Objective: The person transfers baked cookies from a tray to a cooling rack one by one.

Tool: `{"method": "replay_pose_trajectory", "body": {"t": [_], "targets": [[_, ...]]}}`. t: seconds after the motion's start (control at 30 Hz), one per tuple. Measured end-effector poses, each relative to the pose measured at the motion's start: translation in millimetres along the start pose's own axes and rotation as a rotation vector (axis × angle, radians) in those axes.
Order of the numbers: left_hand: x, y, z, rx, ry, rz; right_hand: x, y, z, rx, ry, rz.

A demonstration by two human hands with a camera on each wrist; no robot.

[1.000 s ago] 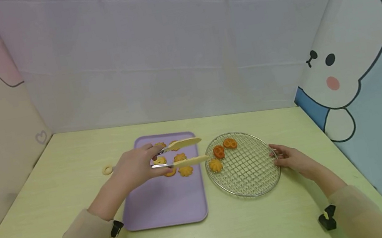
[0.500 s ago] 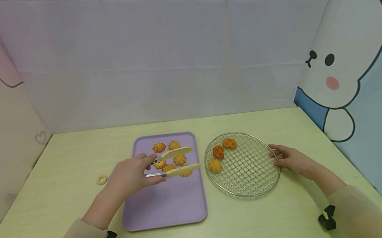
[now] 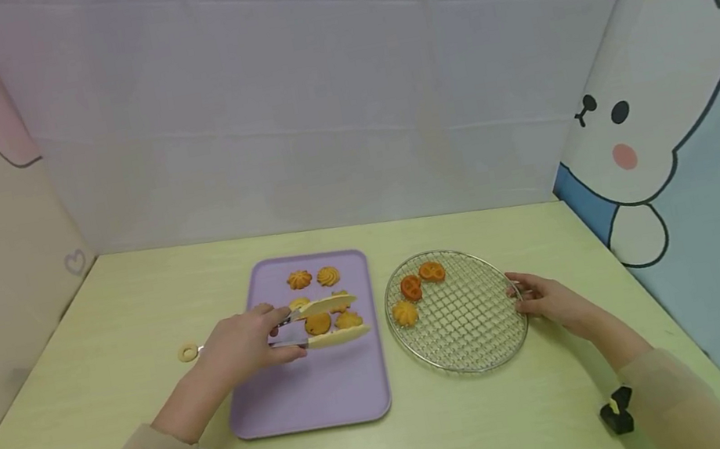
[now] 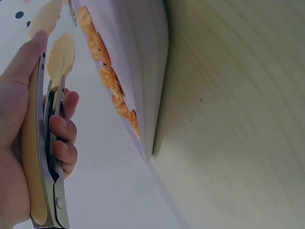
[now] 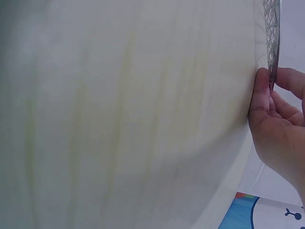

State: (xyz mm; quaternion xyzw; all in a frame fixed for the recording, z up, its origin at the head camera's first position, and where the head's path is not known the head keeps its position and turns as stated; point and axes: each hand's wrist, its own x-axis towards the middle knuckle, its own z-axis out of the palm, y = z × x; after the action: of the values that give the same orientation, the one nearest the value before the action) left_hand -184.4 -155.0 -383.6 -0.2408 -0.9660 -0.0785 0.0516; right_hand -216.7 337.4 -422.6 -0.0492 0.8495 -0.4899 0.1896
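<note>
My left hand (image 3: 238, 348) grips a pair of tongs (image 3: 324, 306) with cream scalloped tips. The tips are spread apart over a purple tray (image 3: 311, 403), near a round cookie (image 3: 318, 324) and a ridged cookie (image 3: 348, 319). In the left wrist view, the fingers (image 4: 64, 128) curl round one arm of the tongs and the thumb lies along the other. With thumb and fingers, my right hand (image 3: 559, 304) pinches the rim of a round wire rack (image 3: 472, 317). That rack bears two brown pretzel-like cookies (image 3: 411, 287) and a golden flower-shaped cookie (image 3: 406, 314).
Two swirled cookies (image 3: 328, 276) lie towards the back of the tray, and others are partly hidden by the tongs. A cream ring (image 3: 188, 352) shows at the tongs' rear end. A pale wall (image 3: 314, 121) stands behind the wooden table (image 3: 467, 437).
My left hand and the tongs have moved left and towards me, uncovering the back cookies on the tray. The right hand and the rack have stayed in place.
</note>
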Motion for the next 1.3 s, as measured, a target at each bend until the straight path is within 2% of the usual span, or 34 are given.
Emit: {"method": "replay_pose_trajectory", "body": {"t": [0.23, 0.43, 0.87, 1.3], "targets": [[4.1, -1.0, 4.5, 0.021, -0.039, -0.012, 0, 0, 0.1, -0.001, 0.000, 0.003], [6.3, 1.6, 1.8, 0.050, -0.076, -0.040, 1, 1, 0.4, 0.001, 0.002, 0.010], [12.1, 3.4, -0.9, 0.056, -0.126, -0.040, 1, 1, 0.0, 0.000, -0.002, 0.011], [11.7, 4.0, -0.2, 0.075, -0.126, -0.022, 1, 1, -0.2, 0.003, -0.008, 0.014]]}}
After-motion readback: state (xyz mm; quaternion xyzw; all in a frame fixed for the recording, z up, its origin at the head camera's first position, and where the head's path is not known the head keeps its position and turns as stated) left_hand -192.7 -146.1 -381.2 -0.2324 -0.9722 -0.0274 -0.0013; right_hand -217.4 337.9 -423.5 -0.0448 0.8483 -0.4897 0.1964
